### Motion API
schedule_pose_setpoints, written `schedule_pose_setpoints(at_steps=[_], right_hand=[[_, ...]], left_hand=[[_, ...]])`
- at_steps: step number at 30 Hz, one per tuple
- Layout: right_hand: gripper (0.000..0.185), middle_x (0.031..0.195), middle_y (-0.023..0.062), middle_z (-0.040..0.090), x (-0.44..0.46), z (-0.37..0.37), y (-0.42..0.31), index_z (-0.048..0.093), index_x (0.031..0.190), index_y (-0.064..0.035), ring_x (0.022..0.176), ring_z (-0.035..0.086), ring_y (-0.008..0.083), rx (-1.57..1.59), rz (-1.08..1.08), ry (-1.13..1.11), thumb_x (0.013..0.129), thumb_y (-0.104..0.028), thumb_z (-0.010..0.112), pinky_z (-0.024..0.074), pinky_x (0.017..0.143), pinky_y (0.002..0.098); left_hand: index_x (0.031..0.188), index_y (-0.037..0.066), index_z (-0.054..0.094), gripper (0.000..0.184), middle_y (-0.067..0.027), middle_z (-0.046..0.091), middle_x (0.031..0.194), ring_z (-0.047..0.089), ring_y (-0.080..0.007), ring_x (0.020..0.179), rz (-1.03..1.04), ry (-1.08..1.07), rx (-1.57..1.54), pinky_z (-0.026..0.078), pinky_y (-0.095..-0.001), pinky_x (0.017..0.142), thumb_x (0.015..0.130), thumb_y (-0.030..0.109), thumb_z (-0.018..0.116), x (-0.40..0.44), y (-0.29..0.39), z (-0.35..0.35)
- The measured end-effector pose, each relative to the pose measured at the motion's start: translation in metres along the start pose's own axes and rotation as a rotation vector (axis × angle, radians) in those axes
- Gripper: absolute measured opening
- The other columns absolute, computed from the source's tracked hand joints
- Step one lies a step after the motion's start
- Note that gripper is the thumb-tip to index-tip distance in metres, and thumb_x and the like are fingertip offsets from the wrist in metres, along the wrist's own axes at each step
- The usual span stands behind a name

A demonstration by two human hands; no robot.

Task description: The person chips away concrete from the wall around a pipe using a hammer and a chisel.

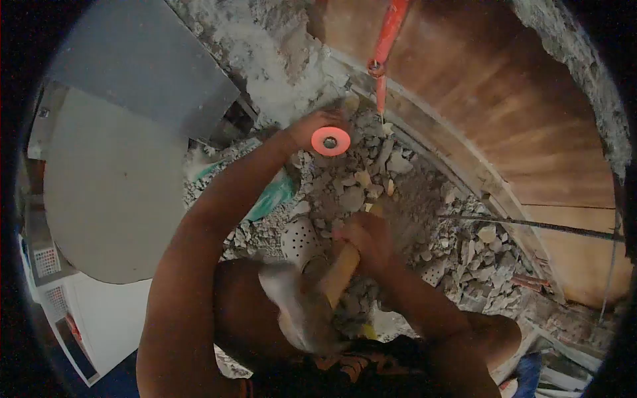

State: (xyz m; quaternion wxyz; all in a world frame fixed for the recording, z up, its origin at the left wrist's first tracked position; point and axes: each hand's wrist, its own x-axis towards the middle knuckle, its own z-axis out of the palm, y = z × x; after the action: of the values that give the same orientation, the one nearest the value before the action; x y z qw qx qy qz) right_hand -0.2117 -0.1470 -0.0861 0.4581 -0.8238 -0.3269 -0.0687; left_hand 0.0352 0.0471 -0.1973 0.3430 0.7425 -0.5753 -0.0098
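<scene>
My left hand (320, 125) is closed round a chisel, just below its round pinkish-orange hand guard (342, 147). The chisel's struck end (330, 142) faces up towards me, and its blade is hidden beneath the guard and hand. Wrapped round a yellow handle, my right hand (369, 240) holds a hammer (342, 273). The heavy grey hammer head (295, 308) is smeared by motion, close to my body and above my bare leg. Broken rubble (355, 198) lies below and between both hands.
A red bar (390, 33) hangs down near my left hand. Brown wooden panelling (478, 99) curves along the right, with a dark rod (551, 227) across it. Green plastic (273, 197) lies in the debris. A perforated shoe (302, 240) stands on rubble. Grey boards (119, 179) fill the left.
</scene>
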Motion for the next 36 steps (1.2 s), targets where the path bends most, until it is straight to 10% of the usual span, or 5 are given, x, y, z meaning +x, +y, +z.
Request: schedule_pose_setpoints(at_steps=[5, 14, 20, 29, 36], right_hand=[[0.023, 0.065, 0.0133, 0.06, -0.028, 0.027, 0.091, 0.06, 0.087, -0.0069, 0.058, 0.059, 0.0345, -0.232, 0.642, -0.022, 0.074, -0.024, 0.069, 0.047, 0.056, 0.0456], [0.019, 0.068, 0.0143, 0.06, -0.016, 0.012, 0.015, 0.059, 0.084, -0.0069, 0.055, 0.058, 0.0347, -0.155, -0.063, 0.095, 0.079, -0.024, 0.067, 0.0468, 0.052, 0.0434], [0.022, 0.067, 0.0118, 0.057, -0.026, 0.02, 0.121, 0.061, 0.092, -0.0061, 0.056, 0.058, 0.0314, -0.505, 0.691, -0.364, 0.078, -0.02, 0.07, 0.0469, 0.051, 0.0413], [0.043, 0.074, 0.0098, 0.062, -0.014, 0.013, 0.002, 0.061, 0.1, -0.0081, 0.062, 0.06, 0.0316, -0.021, -0.121, 0.289, 0.06, -0.011, 0.077, 0.0483, 0.055, 0.0437], [0.034, 0.085, 0.0096, 0.064, -0.038, 0.028, 0.048, 0.06, 0.099, -0.01, 0.063, 0.061, 0.0318, -0.333, 0.684, -0.276, 0.071, -0.025, 0.073, 0.0493, 0.059, 0.0435]], left_hand=[[0.107, 0.009, 0.064, 0.044, -0.0089, 0.065, 0.111, 0.06, -0.0309, 0.107, 0.017, 0.062, 0.022, 0.039, -0.0425, 0.107, 0.068, 0.024, 0.077, -0.007, 0.006, 0.004], [0.104, 0.01, 0.064, 0.039, -0.0085, 0.065, 0.107, 0.061, -0.029, 0.105, -0.018, 0.061, -0.011, 0.044, -0.0409, 0.102, 0.068, 0.019, 0.075, 0.002, 0.014, -0.007], [0.105, 0.01, 0.064, 0.042, -0.0085, 0.065, 0.111, 0.06, -0.0288, 0.106, 0.036, -0.035, -0.036, 0.04, -0.0445, 0.105, 0.067, 0.022, 0.076, 0.009, 0.009, -0.015], [0.111, 0.008, 0.063, 0.049, -0.0082, 0.065, 0.115, 0.059, -0.0294, 0.111, -0.025, 0.037, -0.079, 0.035, -0.0426, 0.11, 0.068, 0.025, 0.079, 0.0, 0.002, -0.004], [0.107, 0.008, 0.064, 0.039, -0.0081, 0.065, 0.114, 0.059, -0.0266, 0.112, -0.076, 0.032, -0.098, 0.035, -0.0418, 0.111, 0.071, 0.018, 0.075, -0.009, 0.016, 0.004]])
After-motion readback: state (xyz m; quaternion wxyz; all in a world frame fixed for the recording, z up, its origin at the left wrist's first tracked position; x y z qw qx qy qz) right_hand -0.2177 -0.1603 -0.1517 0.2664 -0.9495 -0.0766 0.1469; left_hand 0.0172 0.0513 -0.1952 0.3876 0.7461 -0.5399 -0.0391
